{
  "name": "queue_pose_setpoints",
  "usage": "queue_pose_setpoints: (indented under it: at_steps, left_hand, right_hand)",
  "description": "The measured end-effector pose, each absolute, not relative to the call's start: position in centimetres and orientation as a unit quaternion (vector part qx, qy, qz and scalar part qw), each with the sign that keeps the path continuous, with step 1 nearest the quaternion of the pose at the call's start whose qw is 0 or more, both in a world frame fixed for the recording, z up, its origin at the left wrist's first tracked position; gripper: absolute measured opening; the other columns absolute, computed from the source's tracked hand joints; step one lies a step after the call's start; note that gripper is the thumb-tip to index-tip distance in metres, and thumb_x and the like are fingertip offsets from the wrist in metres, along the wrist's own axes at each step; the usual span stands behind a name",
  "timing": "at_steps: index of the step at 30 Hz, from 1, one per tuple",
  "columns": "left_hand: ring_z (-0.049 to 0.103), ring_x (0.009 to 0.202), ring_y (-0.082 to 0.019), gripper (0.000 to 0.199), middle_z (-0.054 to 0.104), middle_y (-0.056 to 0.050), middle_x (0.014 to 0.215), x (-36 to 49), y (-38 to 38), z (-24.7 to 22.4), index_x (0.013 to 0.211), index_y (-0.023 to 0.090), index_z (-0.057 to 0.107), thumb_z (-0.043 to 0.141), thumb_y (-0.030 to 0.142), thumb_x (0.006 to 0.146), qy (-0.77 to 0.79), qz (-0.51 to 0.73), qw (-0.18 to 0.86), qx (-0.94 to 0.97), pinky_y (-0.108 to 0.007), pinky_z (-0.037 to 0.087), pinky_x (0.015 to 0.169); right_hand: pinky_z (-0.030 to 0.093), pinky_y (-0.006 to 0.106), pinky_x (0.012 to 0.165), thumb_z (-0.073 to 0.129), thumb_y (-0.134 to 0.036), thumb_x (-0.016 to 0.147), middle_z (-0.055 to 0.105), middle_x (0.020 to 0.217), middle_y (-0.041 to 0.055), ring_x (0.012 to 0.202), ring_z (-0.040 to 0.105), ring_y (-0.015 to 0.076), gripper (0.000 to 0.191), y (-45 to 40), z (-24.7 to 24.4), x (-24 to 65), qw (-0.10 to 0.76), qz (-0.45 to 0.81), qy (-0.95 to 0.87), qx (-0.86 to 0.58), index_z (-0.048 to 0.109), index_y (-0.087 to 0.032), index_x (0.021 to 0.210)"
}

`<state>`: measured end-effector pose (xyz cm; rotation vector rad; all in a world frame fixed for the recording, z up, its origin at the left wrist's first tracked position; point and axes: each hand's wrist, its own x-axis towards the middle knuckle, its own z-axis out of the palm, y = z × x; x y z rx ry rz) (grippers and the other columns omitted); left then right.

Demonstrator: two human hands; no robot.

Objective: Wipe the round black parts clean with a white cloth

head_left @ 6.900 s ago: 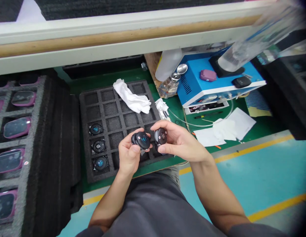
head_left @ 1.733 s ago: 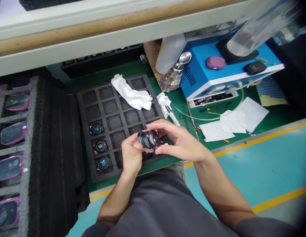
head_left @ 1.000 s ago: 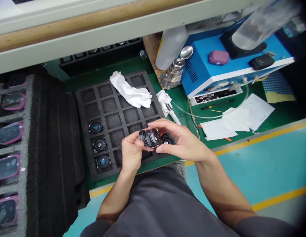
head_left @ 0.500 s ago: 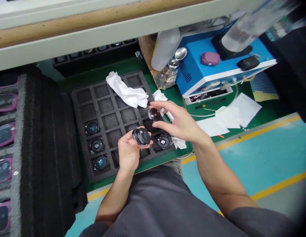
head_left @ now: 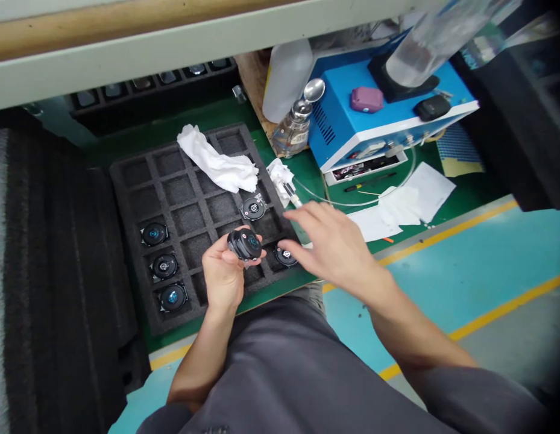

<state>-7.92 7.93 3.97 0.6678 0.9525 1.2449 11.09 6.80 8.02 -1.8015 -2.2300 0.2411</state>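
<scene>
My left hand [head_left: 223,271] grips a small stack of round black watch modules [head_left: 244,244], tilted, above the lower part of a grey foam tray [head_left: 204,208]. The top module shows a bluish mark on its dark face. My right hand [head_left: 331,244] has its fingers apart and nothing in them, over the tray's right edge. One watch module [head_left: 253,208] lies in a tray pocket just beyond my left hand. Another module [head_left: 285,255] sits in the lower right pocket, partly covered by my right fingers. Three more modules [head_left: 164,265] fill pockets in the left column.
A crumpled white cloth [head_left: 219,163] lies across the tray's far pockets. Beyond are a glass dispenser bottle [head_left: 292,129], a white bottle [head_left: 286,81] and a blue machine [head_left: 352,129]. A thin tube [head_left: 374,203] and papers [head_left: 431,190] lie at right. Black foam trays [head_left: 58,277] stand at left.
My right hand has let go of a watch module, which now lies in a tray pocket, and has moved slightly away to the right. My left hand still holds its stack. The view has shifted.
</scene>
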Motion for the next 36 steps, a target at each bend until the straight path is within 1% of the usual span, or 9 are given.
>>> queue_pose_setpoints:
  at_steps: [3, 9, 12, 16, 20, 24, 28, 31, 36]
  left_hand:
    - [0.075, 0.057, -0.016, 0.077, 0.081, -0.012, 0.084, -7.8, 7.9, 4.0, 0.098, 0.013, 0.081, 0.083, 0.076, 0.054, 0.419, 0.551, 0.661, 0.289, -0.018, 0.06, 0.052]
    - [0.074, 0.056, -0.017, 0.076, 0.08, -0.011, 0.081, -7.7, 7.7, 4.4, 0.095, 0.013, 0.081, 0.085, 0.075, 0.051, 0.427, 0.555, 0.656, 0.282, -0.018, 0.059, 0.049]
    - [0.075, 0.058, -0.018, 0.074, 0.08, -0.011, 0.082, -7.8, 7.6, 4.3, 0.096, 0.013, 0.081, 0.087, 0.073, 0.052, 0.416, 0.555, 0.665, 0.277, -0.019, 0.06, 0.05]
    - [0.075, 0.058, -0.017, 0.069, 0.08, -0.01, 0.083, -8.0, 7.5, 4.2, 0.097, 0.014, 0.081, 0.088, 0.069, 0.055, 0.4, 0.559, 0.673, 0.274, -0.019, 0.061, 0.052]
    - [0.074, 0.057, -0.015, 0.069, 0.08, -0.01, 0.081, -7.8, 7.5, 4.3, 0.095, 0.013, 0.081, 0.086, 0.07, 0.055, 0.398, 0.568, 0.666, 0.274, -0.017, 0.059, 0.051]
    - [0.073, 0.056, -0.016, 0.07, 0.08, -0.011, 0.081, -7.9, 7.5, 4.4, 0.095, 0.013, 0.08, 0.087, 0.07, 0.055, 0.398, 0.568, 0.668, 0.272, -0.019, 0.06, 0.051]
    - [0.074, 0.056, -0.018, 0.073, 0.08, -0.013, 0.083, -8.1, 7.5, 4.3, 0.098, 0.012, 0.08, 0.088, 0.07, 0.054, 0.404, 0.557, 0.672, 0.274, -0.022, 0.061, 0.051]
    - [0.075, 0.057, -0.02, 0.075, 0.08, -0.014, 0.084, -8.1, 7.5, 4.2, 0.1, 0.012, 0.08, 0.088, 0.071, 0.054, 0.409, 0.553, 0.671, 0.277, -0.025, 0.062, 0.051]
    - [0.075, 0.059, -0.022, 0.075, 0.08, -0.014, 0.083, -8.1, 7.5, 3.8, 0.101, 0.012, 0.08, 0.086, 0.073, 0.056, 0.399, 0.551, 0.672, 0.291, -0.026, 0.062, 0.052]
  right_hand:
    - [0.049, 0.042, 0.077, 0.074, -0.043, 0.089, 0.067, 0.112, 0.0145, 0.1, 0.062, 0.0324, 0.048, 4.0, 7.9, 9.6, 0.035, 0.05, -0.76, -0.647, 0.062, -0.014, 0.125]
    - [0.043, 0.035, 0.064, 0.076, -0.032, 0.087, 0.067, 0.102, 0.0116, 0.09, 0.066, 0.0285, 0.029, 4.0, 7.9, 7.7, -0.025, 0.07, -0.724, -0.685, 0.065, -0.016, 0.109]
    - [0.039, 0.031, 0.061, 0.075, -0.03, 0.088, 0.067, 0.103, 0.0081, 0.086, 0.067, 0.0243, 0.025, 4.2, 7.9, 8.8, 0.035, 0.113, -0.728, -0.675, 0.065, -0.02, 0.109]
    - [0.042, 0.03, 0.063, 0.068, -0.032, 0.091, 0.067, 0.082, 0.0006, 0.067, 0.062, 0.0161, 0.012, 4.7, 7.2, 10.6, 0.185, 0.262, -0.652, -0.687, 0.063, -0.021, 0.093]
    - [0.047, 0.033, 0.068, 0.064, -0.034, 0.089, 0.068, 0.079, 0.0007, 0.07, 0.063, 0.0173, 0.025, 5.2, 5.7, 11.4, 0.273, 0.358, -0.586, -0.674, 0.065, -0.018, 0.109]
    - [0.047, 0.031, 0.06, 0.064, -0.044, 0.092, 0.063, 0.073, -0.0006, 0.059, 0.057, 0.0137, 0.037, 5.3, 5.2, 11.6, 0.362, 0.491, -0.464, -0.642, 0.068, -0.016, 0.117]
    - [0.05, 0.025, 0.054, 0.079, -0.047, 0.082, 0.058, 0.07, -0.0025, 0.057, 0.05, 0.0093, 0.032, 5.8, 6.2, 10.8, 0.509, 0.658, -0.236, -0.502, 0.07, -0.018, 0.092]
    - [0.049, 0.02, 0.052, 0.083, -0.039, 0.08, 0.057, 0.072, -0.002, 0.06, 0.048, 0.0081, 0.026, 6.2, 7.3, 9.6, 0.526, 0.709, -0.173, -0.437, 0.068, -0.018, 0.082]
    - [0.046, 0.019, 0.051, 0.081, -0.038, 0.083, 0.056, 0.075, -0.0015, 0.06, 0.045, 0.0076, 0.023, 6.5, 8.1, 7.8, 0.507, 0.739, -0.163, -0.413, 0.07, -0.018, 0.084]
